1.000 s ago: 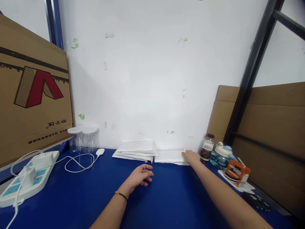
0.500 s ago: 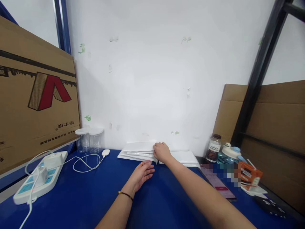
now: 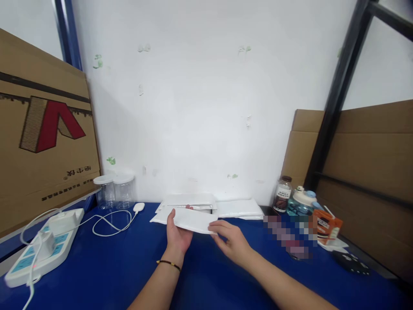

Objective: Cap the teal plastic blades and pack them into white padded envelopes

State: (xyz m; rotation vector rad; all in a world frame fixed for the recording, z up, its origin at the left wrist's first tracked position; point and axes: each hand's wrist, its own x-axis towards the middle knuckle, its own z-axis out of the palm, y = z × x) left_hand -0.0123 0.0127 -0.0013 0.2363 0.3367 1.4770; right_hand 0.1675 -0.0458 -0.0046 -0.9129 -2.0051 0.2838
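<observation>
A flat white padded packet (image 3: 195, 220), long and narrow, is held a little above the blue tabletop (image 3: 129, 254). My left hand (image 3: 178, 234) grips it from below, thumb on the near side and fingertips showing past the far edge. At its right end, my right hand (image 3: 230, 241) pinches the packet's corner between thumb and fingers. Just behind lies a stack of similar white packets (image 3: 190, 199) against the wall, partly covered by the held one. To the right of that stack rests another group of white packets (image 3: 238, 209).
On the left are a power strip (image 3: 48, 247) with a white cable, two lidded clear jars (image 3: 124, 191) and a large cardboard box (image 3: 48, 129). A brown-capped jar (image 3: 283, 194), a teal bottle (image 3: 301, 203), an orange carton (image 3: 325, 226) and a black object (image 3: 351, 261) stand on the right.
One packet has come off the left stack toward me. My left hand, empty before, now grips it; my right hand has drawn back from the stack. The view has shifted slightly.
</observation>
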